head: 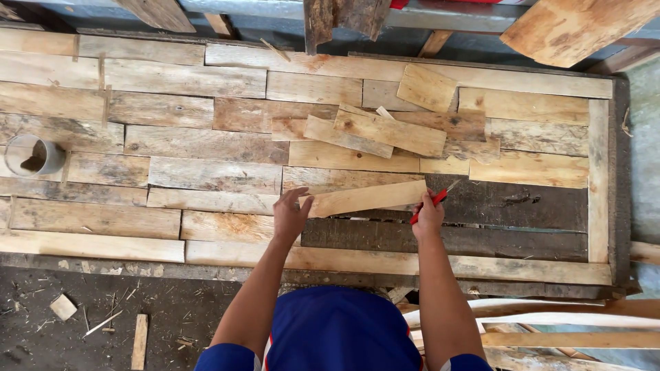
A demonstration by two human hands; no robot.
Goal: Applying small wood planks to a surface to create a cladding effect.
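While bent over a patchwork panel of wooden planks (206, 144), steadied a pale loose board (368, 198) with the left hand (291, 217), fingers and thumb closed narrowly on its left end. Lay slightly tilted, that board, right end farther than left, across the near middle of the panel, just above a dark gap between planks. Gripped a red pencil (432, 203) in the right hand (427, 221), fist closed around it, tip pointing far and right, at the board's right end. Left several short offcuts (390, 130) stacked loosely farther off, right of centre. Kept a small round tin (34, 155) at the panel's far left edge. Scattered chips and a small wood block (63, 307) on the dark ground near left.
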